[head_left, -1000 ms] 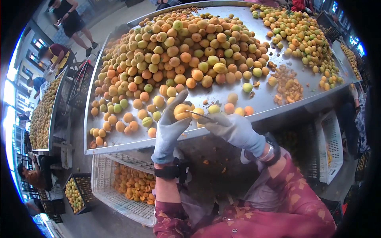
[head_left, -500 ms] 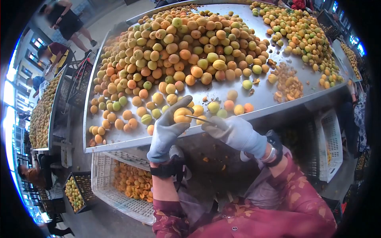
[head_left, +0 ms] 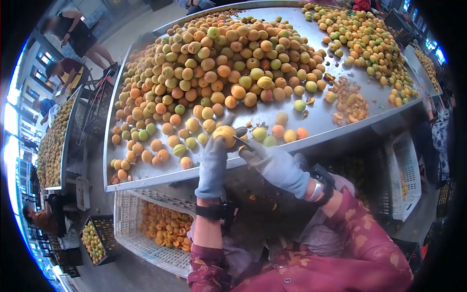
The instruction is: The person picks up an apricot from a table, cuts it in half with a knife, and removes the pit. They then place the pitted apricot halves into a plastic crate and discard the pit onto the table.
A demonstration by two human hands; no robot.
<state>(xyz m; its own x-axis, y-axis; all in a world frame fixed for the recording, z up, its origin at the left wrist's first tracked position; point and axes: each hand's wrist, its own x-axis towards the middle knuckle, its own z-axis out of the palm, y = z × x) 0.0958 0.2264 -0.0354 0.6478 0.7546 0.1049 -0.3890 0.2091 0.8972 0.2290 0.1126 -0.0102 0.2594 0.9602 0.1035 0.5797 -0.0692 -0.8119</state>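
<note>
My left hand (head_left: 212, 165), in a pale glove with a dark fingertip area, is closed around a yellow-orange apricot (head_left: 224, 136) above the table's front edge. My right hand (head_left: 275, 165), also gloved, grips a small knife (head_left: 242, 141) whose blade points at the apricot's right side, the tip right at the fruit. Beyond both hands a large heap of apricots (head_left: 194, 73) covers the metal table (head_left: 287, 109). Just past my right hand lie a few loose apricots (head_left: 278, 131). Part of the knife handle is hidden in my right glove.
Below the table's left front stands a white crate (head_left: 127, 226) of cut apricot halves (head_left: 165, 226). Cut pieces (head_left: 351, 102) lie at the table's right, beside another apricot heap (head_left: 374, 48). A black crate (head_left: 104, 238) sits on the floor. People (head_left: 80, 36) are at the upper left.
My left hand has turned more upright and shifted right with the apricot. My right hand has moved slightly left and down, and the knife now angles more steeply against the fruit.
</note>
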